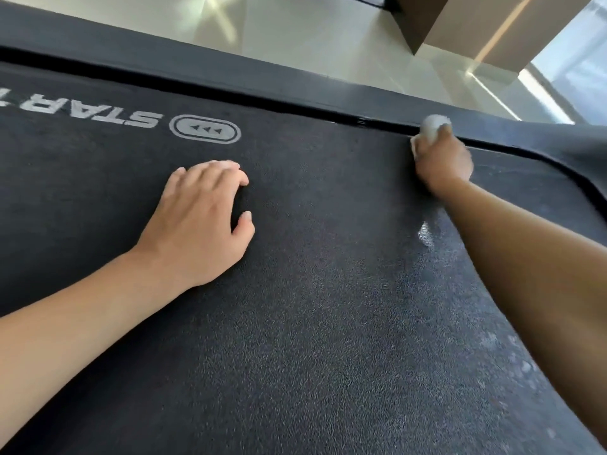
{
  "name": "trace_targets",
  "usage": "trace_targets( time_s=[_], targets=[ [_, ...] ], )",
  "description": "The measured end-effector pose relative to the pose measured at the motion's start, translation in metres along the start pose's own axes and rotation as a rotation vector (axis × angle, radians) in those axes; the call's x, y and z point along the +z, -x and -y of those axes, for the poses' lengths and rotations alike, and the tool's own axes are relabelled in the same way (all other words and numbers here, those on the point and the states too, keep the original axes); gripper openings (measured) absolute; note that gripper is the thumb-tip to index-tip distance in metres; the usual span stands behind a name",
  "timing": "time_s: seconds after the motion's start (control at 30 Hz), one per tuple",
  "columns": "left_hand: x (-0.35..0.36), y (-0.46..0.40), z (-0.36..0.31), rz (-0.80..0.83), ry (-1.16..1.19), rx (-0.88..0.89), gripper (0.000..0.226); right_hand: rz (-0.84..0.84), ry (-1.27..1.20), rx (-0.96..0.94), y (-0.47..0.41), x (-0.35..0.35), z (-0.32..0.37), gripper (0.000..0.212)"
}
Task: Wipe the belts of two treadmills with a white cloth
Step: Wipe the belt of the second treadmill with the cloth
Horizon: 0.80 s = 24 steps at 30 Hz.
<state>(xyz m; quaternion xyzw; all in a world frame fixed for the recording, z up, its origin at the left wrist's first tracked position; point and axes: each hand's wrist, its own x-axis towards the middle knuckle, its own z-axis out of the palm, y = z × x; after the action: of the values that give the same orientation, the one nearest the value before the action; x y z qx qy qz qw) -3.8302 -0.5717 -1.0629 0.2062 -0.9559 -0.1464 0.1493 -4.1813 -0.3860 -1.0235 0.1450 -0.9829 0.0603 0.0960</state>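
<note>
The right hand (441, 159) grips the bunched white cloth (432, 126) at the belt's (312, 290) far edge, mid-wipe, the left hand (200, 218) rests open on the belt; next, probably a stroke back across it.

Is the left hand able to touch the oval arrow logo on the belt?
Probably yes. The left hand rests flat on the black treadmill belt, fingertips just short of the grey oval arrow logo, with only bare belt between them.
</note>
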Motion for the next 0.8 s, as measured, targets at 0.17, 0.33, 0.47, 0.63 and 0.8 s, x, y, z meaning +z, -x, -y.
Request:
trace_targets(
  time_s=[0.17, 0.33, 0.47, 0.63, 0.8],
  targets=[
    [0.000, 0.000, -0.001, -0.003, -0.007, -0.005, 0.051, 0.008, -0.039, -0.213, 0.027, 0.013, 0.123, 0.050],
    [-0.006, 0.001, 0.002, 0.032, 0.012, -0.025, 0.052, 0.216, -0.240, -0.786, 0.116, 0.010, 0.254, 0.039],
    [-0.003, 0.003, 0.005, 0.028, -0.006, -0.011, 0.053, 0.171, -0.160, -0.613, 0.068, 0.013, 0.181, 0.051],
    [-0.003, 0.000, 0.001, 0.011, -0.010, -0.002, 0.052, 0.018, -0.082, -0.079, 0.005, 0.008, 0.017, 0.050],
    [-0.004, 0.000, 0.000, 0.000, 0.013, -0.006, 0.047, 0.046, -0.141, -0.312, 0.088, -0.003, 0.060, 0.039]
  ],
)
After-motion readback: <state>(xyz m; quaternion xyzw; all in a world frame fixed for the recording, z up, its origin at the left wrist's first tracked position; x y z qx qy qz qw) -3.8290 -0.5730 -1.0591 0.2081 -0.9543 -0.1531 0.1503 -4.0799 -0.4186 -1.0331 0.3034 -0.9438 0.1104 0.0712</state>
